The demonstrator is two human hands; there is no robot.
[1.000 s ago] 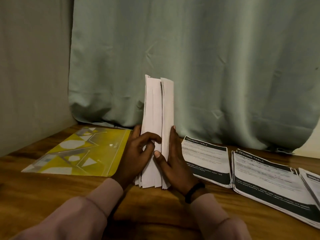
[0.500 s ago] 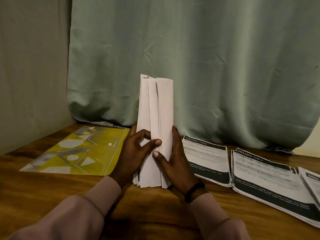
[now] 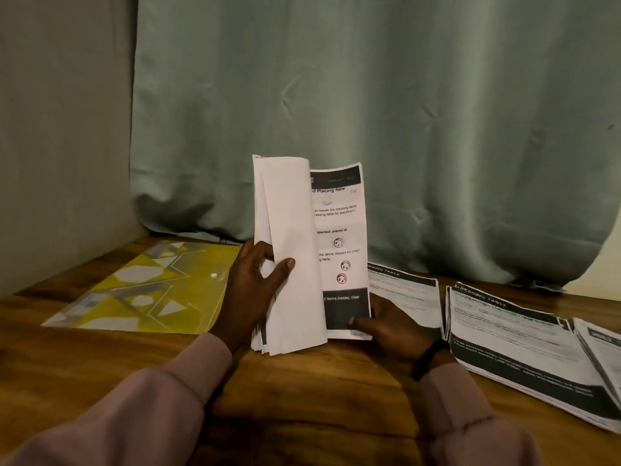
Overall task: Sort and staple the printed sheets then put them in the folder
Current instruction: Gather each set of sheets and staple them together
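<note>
While the bundle of printed sheets (image 3: 289, 257) is standing on its lower edge on the wooden bench (image 3: 302, 391), near the middle of the head view, both hands are keeping it upright. The left hand (image 3: 250, 290) is gripping the blank-backed leaves from the left side: its thumb is lying across the front of the white paper, and its fingers (image 3: 260, 253) are curling round the outer edge, with some leaves caught between them. These leaves are bending over at the top and folding away toward the left, baring a printed page (image 3: 341, 237) behind them with a dark header band, lines of text, small round icons and a dark footer. The right hand (image 3: 391, 326) is holding that printed page at its lower right corner, the thumb pressing on the dark footer from the front and the other fingers sitting behind the paper, hidden. A dark band (image 3: 428, 359) is sitting on the right wrist, and pale sleeves are covering both forearms. A yellow folder (image 3: 151, 287) with grey and white shapes is lying flat on the bench just left of the left hand, apart from the bundle. Stacks of printed sheets (image 3: 510, 338) with dark headings are lying flat to the right, one just behind the right hand. A grey-green curtain (image 3: 369, 95) is hanging behind the bench.
</note>
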